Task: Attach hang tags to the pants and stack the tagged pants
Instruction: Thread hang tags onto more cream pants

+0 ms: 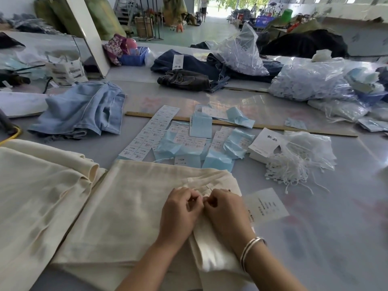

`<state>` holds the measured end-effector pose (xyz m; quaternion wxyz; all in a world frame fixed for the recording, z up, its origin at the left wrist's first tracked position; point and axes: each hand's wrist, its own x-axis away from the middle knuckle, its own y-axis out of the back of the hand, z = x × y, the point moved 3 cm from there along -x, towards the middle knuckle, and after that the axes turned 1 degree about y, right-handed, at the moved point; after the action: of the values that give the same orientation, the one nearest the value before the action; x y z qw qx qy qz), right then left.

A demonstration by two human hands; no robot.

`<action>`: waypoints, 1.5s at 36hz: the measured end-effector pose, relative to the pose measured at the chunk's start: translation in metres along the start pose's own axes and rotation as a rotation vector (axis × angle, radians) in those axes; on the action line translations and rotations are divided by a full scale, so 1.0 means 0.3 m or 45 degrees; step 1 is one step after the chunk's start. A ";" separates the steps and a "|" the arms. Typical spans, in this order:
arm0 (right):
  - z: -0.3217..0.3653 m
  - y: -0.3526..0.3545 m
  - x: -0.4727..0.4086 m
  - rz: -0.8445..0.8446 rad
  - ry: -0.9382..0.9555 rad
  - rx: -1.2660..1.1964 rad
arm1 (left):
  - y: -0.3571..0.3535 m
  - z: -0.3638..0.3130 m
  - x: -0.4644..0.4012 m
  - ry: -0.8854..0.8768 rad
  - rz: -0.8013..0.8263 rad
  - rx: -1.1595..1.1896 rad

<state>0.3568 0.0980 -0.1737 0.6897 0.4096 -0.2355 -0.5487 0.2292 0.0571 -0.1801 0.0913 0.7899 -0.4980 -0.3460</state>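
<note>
Tagging is under way: both hands meet at the waistband of the cream pants (134,206) lying on the bench (315,238). The left hand (178,211) and right hand (224,208) are knuckles-up, fingers curled and pinching, probably a tag string, too small to tell. Next, the tag (265,205) beside the right hand needs fastening.

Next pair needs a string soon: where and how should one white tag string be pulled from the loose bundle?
Pinch a stray end of the white tag strings on the bundle's near right edge, coming from the right; ends fan out there, while the middle looks tangled.
</note>
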 end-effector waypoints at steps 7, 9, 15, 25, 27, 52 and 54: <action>0.010 0.006 0.008 -0.151 0.111 -0.062 | -0.019 0.041 0.026 0.454 0.119 0.558; 0.004 0.011 0.015 -0.219 0.105 -0.124 | -0.031 0.037 0.023 0.587 0.175 0.704; -0.017 0.016 0.023 -0.335 0.057 -0.385 | -0.031 0.008 -0.013 0.503 0.372 0.801; -0.023 0.019 0.025 -0.316 0.054 -0.567 | -0.010 0.026 -0.058 0.466 0.524 0.722; -0.021 0.020 0.023 -0.272 0.071 -0.546 | -0.004 0.035 -0.071 0.457 0.470 0.609; -0.035 0.055 0.010 0.313 -0.152 -0.968 | 0.042 0.062 -0.111 0.645 0.676 0.919; -0.022 0.046 0.005 0.309 -0.014 -0.674 | 0.042 0.064 -0.110 0.637 0.694 0.873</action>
<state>0.3703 0.0994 -0.1661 0.8319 0.1813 -0.1353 -0.5067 0.1991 0.0828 -0.1732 0.0302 0.6746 -0.7338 0.0739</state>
